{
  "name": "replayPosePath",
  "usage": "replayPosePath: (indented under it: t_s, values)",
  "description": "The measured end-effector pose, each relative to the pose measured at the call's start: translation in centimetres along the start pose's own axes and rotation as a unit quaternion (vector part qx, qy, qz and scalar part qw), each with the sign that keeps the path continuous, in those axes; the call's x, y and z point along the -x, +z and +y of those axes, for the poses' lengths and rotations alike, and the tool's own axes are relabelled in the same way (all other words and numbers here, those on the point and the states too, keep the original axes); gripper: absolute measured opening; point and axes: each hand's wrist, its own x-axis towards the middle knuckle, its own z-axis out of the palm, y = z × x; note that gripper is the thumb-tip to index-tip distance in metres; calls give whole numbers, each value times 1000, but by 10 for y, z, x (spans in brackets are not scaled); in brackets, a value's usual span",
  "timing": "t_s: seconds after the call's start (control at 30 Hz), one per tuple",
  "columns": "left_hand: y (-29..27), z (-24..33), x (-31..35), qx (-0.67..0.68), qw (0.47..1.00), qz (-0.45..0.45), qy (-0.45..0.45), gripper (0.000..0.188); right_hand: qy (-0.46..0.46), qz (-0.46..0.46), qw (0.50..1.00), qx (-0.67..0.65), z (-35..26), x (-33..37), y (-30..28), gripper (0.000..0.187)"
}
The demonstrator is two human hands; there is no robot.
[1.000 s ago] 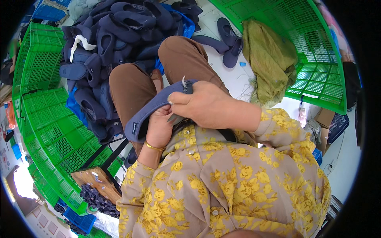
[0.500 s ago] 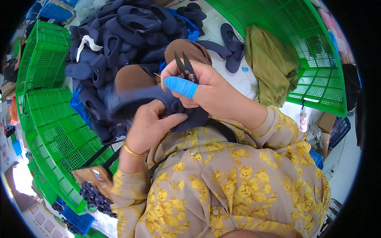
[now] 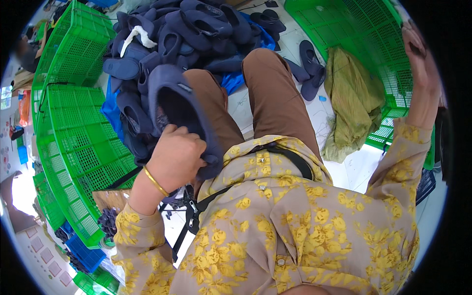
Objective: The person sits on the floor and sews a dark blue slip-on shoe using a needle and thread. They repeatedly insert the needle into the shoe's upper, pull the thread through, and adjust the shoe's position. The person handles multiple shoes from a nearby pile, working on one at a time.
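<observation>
One navy shoe (image 3: 179,105) is in hand left of the frame's centre, toe toward the top, in front of the brown-trousered knees (image 3: 275,93). The left hand (image 3: 176,155) grips it near the heel, fingers curled over the rim of its opening. The right hand (image 3: 421,61) is raised at the upper right, well apart from the shoe and near the right green crate (image 3: 351,24); whether its fingers pinch anything is impossible to tell. Judging by the large heap of similar shoes (image 3: 199,32) at the upper left, much appears to be left. A few loose shoes (image 3: 310,73) lie beside the olive sack (image 3: 355,98) at the upper right, but nothing visible shows whether they, or the held one, are done.
</observation>
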Motion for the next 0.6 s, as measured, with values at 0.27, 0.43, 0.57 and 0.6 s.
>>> replayPosePath:
  t_s: [0.27, 0.43, 0.57, 0.6]
  values:
    - [34, 17, 8, -38, 963, 259, -57, 40, 148, -85, 959, 225, 174, 83, 72, 16]
    - [65, 18, 22, 28, 944, 288, -155, 41, 184, -363, 847, 342, 250, 137, 121, 12]
    - [76, 20, 29, 113, 926, 321, -166, 30, 152, -455, 789, 383, 271, 151, 127, 17]
    - [78, 20, 30, 154, 918, 322, -172, 27, 152, -467, 776, 395, 273, 151, 127, 19]
